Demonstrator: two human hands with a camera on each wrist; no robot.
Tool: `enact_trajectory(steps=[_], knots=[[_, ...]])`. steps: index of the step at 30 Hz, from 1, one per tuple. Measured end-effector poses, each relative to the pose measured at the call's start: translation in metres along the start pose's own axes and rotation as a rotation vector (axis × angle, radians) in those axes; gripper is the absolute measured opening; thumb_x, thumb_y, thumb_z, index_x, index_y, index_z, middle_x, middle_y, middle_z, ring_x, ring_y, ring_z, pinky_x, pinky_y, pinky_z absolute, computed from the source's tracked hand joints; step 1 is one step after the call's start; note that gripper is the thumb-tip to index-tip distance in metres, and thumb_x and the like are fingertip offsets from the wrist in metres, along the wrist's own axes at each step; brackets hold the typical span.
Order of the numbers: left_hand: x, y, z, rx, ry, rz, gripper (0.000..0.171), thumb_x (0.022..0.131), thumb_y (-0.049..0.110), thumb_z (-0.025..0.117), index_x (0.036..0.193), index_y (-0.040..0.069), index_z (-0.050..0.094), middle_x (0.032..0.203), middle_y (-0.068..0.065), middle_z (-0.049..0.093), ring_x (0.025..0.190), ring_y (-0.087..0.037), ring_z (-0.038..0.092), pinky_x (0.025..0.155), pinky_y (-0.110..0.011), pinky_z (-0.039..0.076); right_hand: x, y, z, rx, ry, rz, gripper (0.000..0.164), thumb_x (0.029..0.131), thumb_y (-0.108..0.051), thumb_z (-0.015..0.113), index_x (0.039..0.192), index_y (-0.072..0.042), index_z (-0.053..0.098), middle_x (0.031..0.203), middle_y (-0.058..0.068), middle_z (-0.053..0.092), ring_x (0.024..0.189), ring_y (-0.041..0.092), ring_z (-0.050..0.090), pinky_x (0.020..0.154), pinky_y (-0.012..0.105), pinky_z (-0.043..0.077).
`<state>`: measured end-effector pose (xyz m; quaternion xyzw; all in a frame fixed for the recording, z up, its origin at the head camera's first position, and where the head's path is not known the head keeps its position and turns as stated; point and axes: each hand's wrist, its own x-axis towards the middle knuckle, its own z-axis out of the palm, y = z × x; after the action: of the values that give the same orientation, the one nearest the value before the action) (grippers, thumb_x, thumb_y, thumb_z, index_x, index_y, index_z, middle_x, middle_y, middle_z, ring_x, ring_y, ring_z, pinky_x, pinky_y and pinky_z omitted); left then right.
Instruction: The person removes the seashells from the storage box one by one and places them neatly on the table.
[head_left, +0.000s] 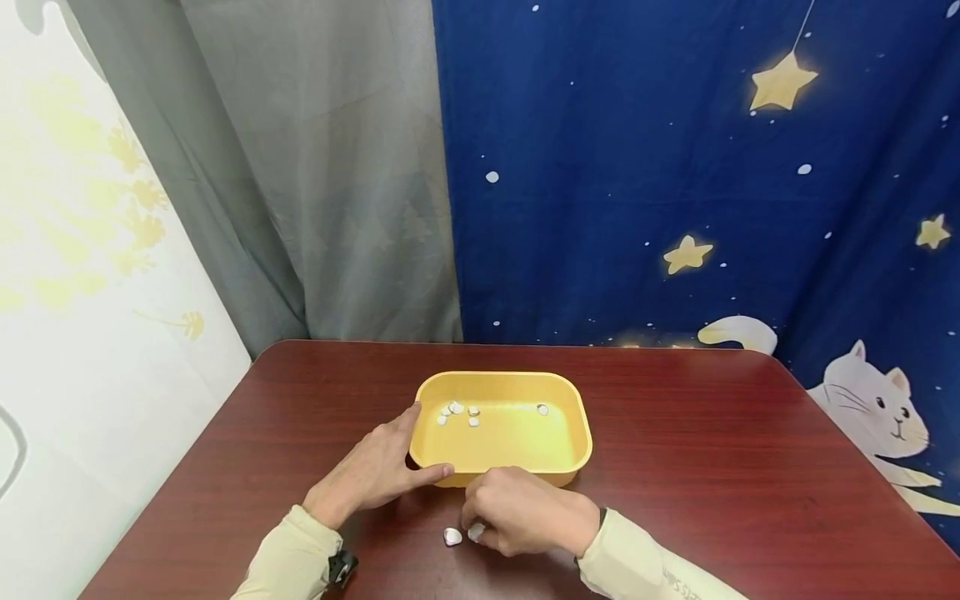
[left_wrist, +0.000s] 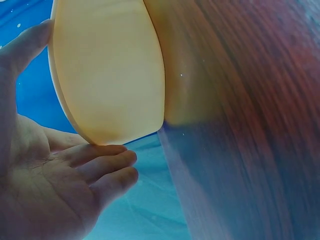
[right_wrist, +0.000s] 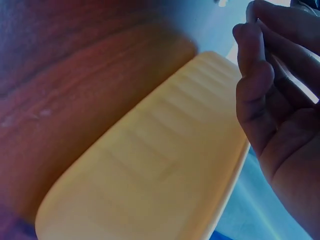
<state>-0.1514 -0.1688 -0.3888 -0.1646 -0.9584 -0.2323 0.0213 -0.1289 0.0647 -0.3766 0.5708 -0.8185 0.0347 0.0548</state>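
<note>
A yellow plastic basin (head_left: 517, 442) sits on the table, with several small white pebbles (head_left: 456, 407) inside, most toward its left. My left hand (head_left: 378, 467) is at the basin's left end, thumb on the near rim and fingers along the left side. In the left wrist view those fingers (left_wrist: 112, 162) lie fairly straight against the basin's edge. Just before the near wall, my right hand (head_left: 517, 510) pinches a white pebble (head_left: 476, 532) between thumb and fingers. Another white pebble (head_left: 452, 537) lies on the table to its left. The right wrist view shows its fingertips brought together.
The dark red wooden table (head_left: 697, 442) extends to both sides of the basin. Behind its far edge hang a grey curtain (head_left: 360, 208) and a blue star-patterned curtain (head_left: 585, 208). A pale patterned cloth (head_left: 97, 333) hangs along the left.
</note>
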Motion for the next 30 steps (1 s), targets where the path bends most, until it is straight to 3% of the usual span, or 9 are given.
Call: enact_trajectory(steps=[7,18,23,30], knots=[[0.001,-0.001,-0.001,0.012,0.014,0.023,0.102,0.080,0.064,0.074,0.153,0.005,0.035,0.125,-0.010,0.065,0.096,-0.017,0.065,0.088,-0.041,0.056,0.001,-0.001,0.005,0.009,-0.019,-0.003,0.023,0.073,-0.011,0.077,0.063,-0.024,0.061,0.063,-0.016,0.049,0.057,-0.006,0.036,0.053,0.008,0.028],[0.001,-0.001,0.000,0.003,0.003,0.012,0.102,0.079,0.065,0.074,0.153,0.006,0.035,0.127,-0.010,0.064,0.097,-0.017,0.065,0.087,-0.041,0.056,0.003,-0.003,0.014,-0.041,0.018,0.019,0.022,0.074,-0.012,0.077,0.066,-0.027,0.064,0.066,-0.016,0.052,0.059,-0.005,0.039,0.053,0.009,0.029],[0.000,0.000,0.000,0.004,0.002,0.006,0.104,0.079,0.064,0.074,0.155,0.006,0.033,0.134,-0.011,0.062,0.101,-0.019,0.065,0.090,-0.042,0.055,0.004,-0.004,0.017,-0.047,0.004,0.033,0.020,0.077,-0.015,0.079,0.070,-0.029,0.067,0.071,-0.016,0.055,0.062,-0.005,0.042,0.057,0.009,0.032],[0.000,-0.001,0.000,-0.001,0.005,0.010,0.104,0.079,0.065,0.074,0.155,0.008,0.033,0.130,-0.010,0.064,0.097,-0.017,0.065,0.088,-0.041,0.056,0.004,-0.003,0.019,-0.035,-0.018,0.040,0.014,0.080,-0.018,0.079,0.078,-0.030,0.071,0.074,-0.016,0.059,0.064,-0.006,0.045,0.059,0.008,0.036]])
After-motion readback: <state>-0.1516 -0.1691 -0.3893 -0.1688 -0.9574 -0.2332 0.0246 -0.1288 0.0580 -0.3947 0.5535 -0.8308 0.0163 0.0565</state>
